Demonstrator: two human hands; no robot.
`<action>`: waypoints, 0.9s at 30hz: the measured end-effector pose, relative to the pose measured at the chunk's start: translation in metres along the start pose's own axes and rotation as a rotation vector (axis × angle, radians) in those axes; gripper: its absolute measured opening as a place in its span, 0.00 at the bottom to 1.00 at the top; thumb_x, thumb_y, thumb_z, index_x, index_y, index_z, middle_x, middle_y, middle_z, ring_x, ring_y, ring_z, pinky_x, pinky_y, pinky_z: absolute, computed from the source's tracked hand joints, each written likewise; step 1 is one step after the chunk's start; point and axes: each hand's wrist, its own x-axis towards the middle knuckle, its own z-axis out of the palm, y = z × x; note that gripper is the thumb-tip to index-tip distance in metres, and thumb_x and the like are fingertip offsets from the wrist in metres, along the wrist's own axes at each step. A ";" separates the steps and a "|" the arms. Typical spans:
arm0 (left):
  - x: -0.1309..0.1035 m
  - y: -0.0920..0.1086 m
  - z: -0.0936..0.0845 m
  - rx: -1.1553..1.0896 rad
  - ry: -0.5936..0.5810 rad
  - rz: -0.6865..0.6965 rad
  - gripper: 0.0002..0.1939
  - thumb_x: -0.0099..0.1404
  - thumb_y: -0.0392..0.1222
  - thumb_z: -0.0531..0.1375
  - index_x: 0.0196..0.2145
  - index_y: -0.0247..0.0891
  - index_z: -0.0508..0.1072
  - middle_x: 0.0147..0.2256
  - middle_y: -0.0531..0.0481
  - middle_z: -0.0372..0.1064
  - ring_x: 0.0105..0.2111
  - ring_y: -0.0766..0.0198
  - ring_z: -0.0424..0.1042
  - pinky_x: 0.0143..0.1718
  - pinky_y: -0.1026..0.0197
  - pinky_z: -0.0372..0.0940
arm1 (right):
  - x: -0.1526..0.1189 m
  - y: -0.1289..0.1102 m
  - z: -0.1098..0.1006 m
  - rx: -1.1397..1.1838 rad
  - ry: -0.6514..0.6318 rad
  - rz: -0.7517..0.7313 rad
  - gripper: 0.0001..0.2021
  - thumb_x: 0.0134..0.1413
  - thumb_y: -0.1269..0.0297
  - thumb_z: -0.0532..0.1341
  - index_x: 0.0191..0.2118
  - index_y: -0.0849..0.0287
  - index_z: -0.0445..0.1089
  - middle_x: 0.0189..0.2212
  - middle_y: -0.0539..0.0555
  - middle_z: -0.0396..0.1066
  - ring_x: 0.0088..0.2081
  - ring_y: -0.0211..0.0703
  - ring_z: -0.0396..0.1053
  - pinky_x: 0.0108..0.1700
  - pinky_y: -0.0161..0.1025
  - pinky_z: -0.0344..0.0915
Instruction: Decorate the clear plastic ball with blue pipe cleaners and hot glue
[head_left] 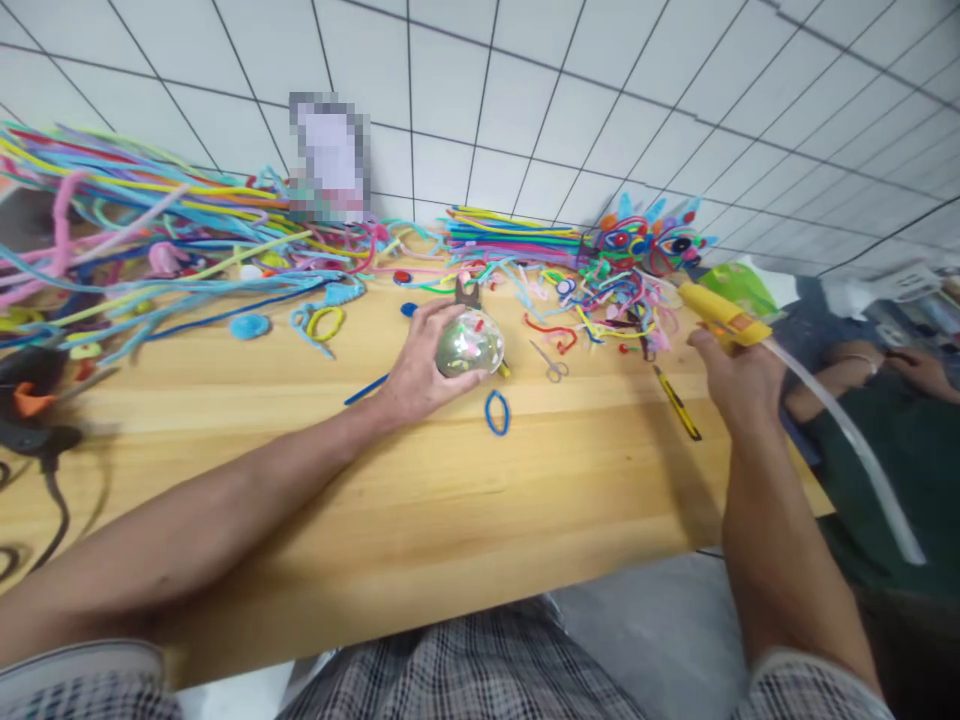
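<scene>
My left hand [421, 372] is wrapped round a clear ball [470, 345] with small coloured bits showing in it, over the middle of the table. At the right, my right hand [739, 380] grips a yellow glue gun [721, 313], held up over the table's right side. A long translucent stick [855, 440] extends from its back, toward the lower right. Just below the ball lies a blue pipe-cleaner loop [496, 412]. Small scissors [553, 362] rest to the right of the ball, and pliers [469, 292] are behind it.
Wooden table [450, 520] against a tiled wall. Piles of pipe cleaners [225, 240] fill the back left, a bundle [517, 240] the back middle. A yellow cutter [677, 403] lies near my right hand. A black device [34, 400] with a cord is far left. Another person's arms [840, 378] show at right.
</scene>
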 end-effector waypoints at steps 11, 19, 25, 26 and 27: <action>0.000 -0.001 -0.004 -0.134 -0.125 -0.082 0.45 0.67 0.56 0.75 0.73 0.43 0.62 0.71 0.32 0.66 0.74 0.38 0.68 0.77 0.32 0.63 | -0.046 -0.128 0.066 -0.038 -0.338 -0.785 0.15 0.76 0.58 0.61 0.59 0.52 0.81 0.47 0.59 0.86 0.49 0.56 0.82 0.52 0.51 0.77; 0.001 0.000 -0.004 -0.028 -0.107 -0.027 0.46 0.68 0.57 0.75 0.75 0.45 0.61 0.71 0.33 0.67 0.73 0.38 0.68 0.75 0.32 0.66 | -0.058 -0.127 0.062 -0.018 -0.151 -0.995 0.18 0.80 0.63 0.57 0.67 0.51 0.74 0.38 0.56 0.80 0.39 0.54 0.78 0.43 0.49 0.73; 0.003 0.004 -0.010 -0.006 -0.160 0.002 0.46 0.69 0.52 0.74 0.77 0.46 0.58 0.73 0.34 0.64 0.75 0.38 0.65 0.77 0.31 0.63 | -0.061 -0.125 0.060 0.010 -0.225 -0.980 0.19 0.79 0.64 0.59 0.68 0.50 0.73 0.38 0.56 0.79 0.38 0.54 0.76 0.41 0.50 0.70; 0.003 0.005 -0.010 -0.004 -0.166 0.011 0.47 0.69 0.51 0.73 0.77 0.46 0.58 0.74 0.34 0.64 0.75 0.38 0.65 0.77 0.31 0.63 | -0.061 -0.125 0.061 0.010 -0.226 -0.981 0.18 0.79 0.64 0.59 0.68 0.50 0.73 0.38 0.56 0.79 0.39 0.54 0.76 0.41 0.50 0.70; 0.003 0.005 -0.011 -0.004 -0.170 0.025 0.47 0.69 0.50 0.73 0.77 0.47 0.57 0.74 0.34 0.64 0.76 0.38 0.64 0.77 0.31 0.63 | -0.062 -0.124 0.062 0.006 -0.226 -0.985 0.18 0.79 0.64 0.59 0.68 0.50 0.72 0.38 0.56 0.78 0.39 0.54 0.76 0.41 0.50 0.70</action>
